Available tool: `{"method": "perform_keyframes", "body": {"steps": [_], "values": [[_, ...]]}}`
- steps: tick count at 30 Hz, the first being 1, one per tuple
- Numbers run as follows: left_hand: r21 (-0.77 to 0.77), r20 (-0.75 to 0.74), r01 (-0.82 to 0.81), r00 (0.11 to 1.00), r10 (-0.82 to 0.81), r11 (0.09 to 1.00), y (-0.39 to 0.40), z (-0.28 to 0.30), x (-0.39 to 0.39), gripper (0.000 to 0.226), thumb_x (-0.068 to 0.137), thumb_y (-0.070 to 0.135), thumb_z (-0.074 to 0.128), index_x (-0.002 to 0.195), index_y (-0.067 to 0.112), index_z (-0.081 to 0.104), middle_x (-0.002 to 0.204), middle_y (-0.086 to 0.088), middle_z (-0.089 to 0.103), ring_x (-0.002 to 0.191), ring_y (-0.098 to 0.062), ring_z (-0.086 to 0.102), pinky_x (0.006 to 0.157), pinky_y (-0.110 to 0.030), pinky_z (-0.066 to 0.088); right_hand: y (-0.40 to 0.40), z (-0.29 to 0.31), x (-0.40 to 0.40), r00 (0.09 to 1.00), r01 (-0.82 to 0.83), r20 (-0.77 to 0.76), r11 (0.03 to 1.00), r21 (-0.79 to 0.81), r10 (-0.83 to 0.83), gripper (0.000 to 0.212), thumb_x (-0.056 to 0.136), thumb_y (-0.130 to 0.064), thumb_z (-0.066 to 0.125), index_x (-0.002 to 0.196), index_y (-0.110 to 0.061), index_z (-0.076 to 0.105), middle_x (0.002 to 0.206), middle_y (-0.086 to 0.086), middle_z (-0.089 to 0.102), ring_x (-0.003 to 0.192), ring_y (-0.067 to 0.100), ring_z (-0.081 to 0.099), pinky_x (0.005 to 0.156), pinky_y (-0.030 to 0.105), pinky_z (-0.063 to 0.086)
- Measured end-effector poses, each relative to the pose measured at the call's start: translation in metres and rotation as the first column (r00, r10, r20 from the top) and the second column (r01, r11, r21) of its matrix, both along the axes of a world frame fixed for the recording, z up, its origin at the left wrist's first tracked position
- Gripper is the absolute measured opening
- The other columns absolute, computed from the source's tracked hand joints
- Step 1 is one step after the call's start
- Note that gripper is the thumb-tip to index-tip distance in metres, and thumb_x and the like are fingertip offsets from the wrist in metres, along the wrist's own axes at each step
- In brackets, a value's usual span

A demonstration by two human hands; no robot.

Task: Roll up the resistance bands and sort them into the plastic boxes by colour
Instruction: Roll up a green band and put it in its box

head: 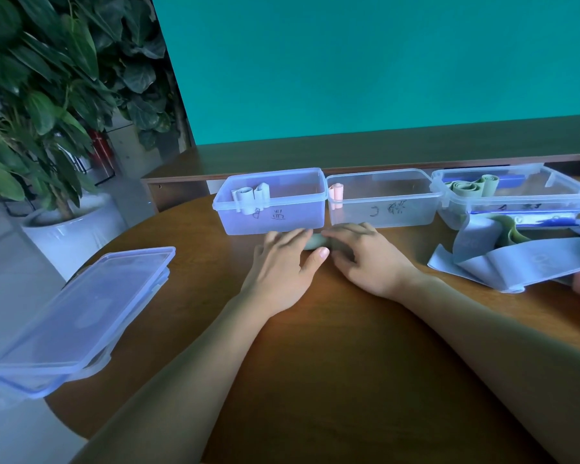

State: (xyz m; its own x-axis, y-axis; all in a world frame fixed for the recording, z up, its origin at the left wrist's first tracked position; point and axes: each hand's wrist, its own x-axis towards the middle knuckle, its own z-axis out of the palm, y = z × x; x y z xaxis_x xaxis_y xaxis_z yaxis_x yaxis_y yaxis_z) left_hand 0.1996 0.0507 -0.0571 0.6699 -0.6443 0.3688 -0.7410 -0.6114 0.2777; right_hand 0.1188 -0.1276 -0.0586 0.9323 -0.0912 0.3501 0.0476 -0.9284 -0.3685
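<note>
tabletop (315,346): green roll (315,242) lies crosswise, seemingly.

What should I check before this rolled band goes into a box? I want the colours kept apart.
1. Band fully rolled: cannot tell; the greenish roll is mostly hidden under the left hand and right hand.
2. Grip on the roll: not ok yet; fingers lie over it on the table, not lifting.
3. Matching box: ok; the right box already holds green rolls.
4. Box open: ok; no lid on it.
5. Other boxes: ok; left box holds blue-grey rolls, middle box a pink roll.
6. Remaining bands: not ok; loose bands lie unrolled.
</note>
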Motion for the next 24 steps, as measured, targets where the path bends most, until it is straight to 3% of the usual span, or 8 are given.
{"method": "perform_keyframes", "body": {"steps": [4, 10, 17, 24], "values": [[-0.058, 0.059, 0.027, 0.998, -0.024, 0.998, -0.001, 0.001, 0.006, 0.041, 0.102, 0.038, 0.049, 0.142, 0.027, 0.053, 0.142, 0.012, 0.053, 0.128, -0.018, 0.04, 0.11, -0.043, 0.036, -0.002, 0.001, 0.01, 0.999, 0.02, -0.033, 1.0, -0.018, -0.021, 0.052, 0.097, -0.028, 0.05, 0.149, -0.03, 0.044, 0.149, -0.005, 0.05, 0.128, 0.025, 0.044, 0.112, 0.046, 0.036], [-0.026, -0.008, 0.004, 1.0, -0.004, 1.0, -0.009, 0.002, 0.015, 0.045, 0.102, 0.035, 0.05, 0.147, 0.03, 0.045, 0.146, 0.012, 0.05, 0.129, -0.02, 0.038, 0.11, -0.042, 0.035, -0.003, 0.0, 0.024, 0.995, 0.072, -0.068, 0.995, -0.062, -0.077, 0.049, 0.103, -0.035, 0.045, 0.151, -0.028, 0.04, 0.151, -0.003, 0.048, 0.135, 0.024, 0.043, 0.113, 0.043, 0.031], [-0.076, -0.047, -0.03, 0.999, 0.027, 0.997, -0.016, 0.005, 0.021, 0.043, 0.1, 0.034, 0.057, 0.142, 0.03, 0.049, 0.135, 0.003, 0.058, 0.125, -0.022, 0.044, 0.105, -0.043, 0.042, -0.002, -0.004, 0.037, 0.997, 0.083, -0.004, 0.996, -0.013, -0.083, 0.038, 0.106, -0.021, 0.043, 0.144, -0.02, 0.051, 0.135, 0.006, 0.06, 0.122, 0.029, 0.049, 0.103, 0.043, 0.04], [-0.141, -0.058, -0.038, 0.998, 0.03, 0.989, -0.016, 0.005, 0.019, 0.037, 0.097, 0.024, 0.064, 0.132, 0.027, 0.058, 0.115, -0.003, 0.056, 0.108, -0.023, 0.058, 0.092, -0.031, 0.043, -0.002, -0.003, 0.025, 0.999, 0.004, 0.039, 0.997, 0.081, -0.008, 0.04, 0.104, -0.016, 0.046, 0.144, -0.015, 0.049, 0.123, 0.008, 0.061, 0.114, 0.024, 0.046, 0.099, 0.04, 0.043]]}}
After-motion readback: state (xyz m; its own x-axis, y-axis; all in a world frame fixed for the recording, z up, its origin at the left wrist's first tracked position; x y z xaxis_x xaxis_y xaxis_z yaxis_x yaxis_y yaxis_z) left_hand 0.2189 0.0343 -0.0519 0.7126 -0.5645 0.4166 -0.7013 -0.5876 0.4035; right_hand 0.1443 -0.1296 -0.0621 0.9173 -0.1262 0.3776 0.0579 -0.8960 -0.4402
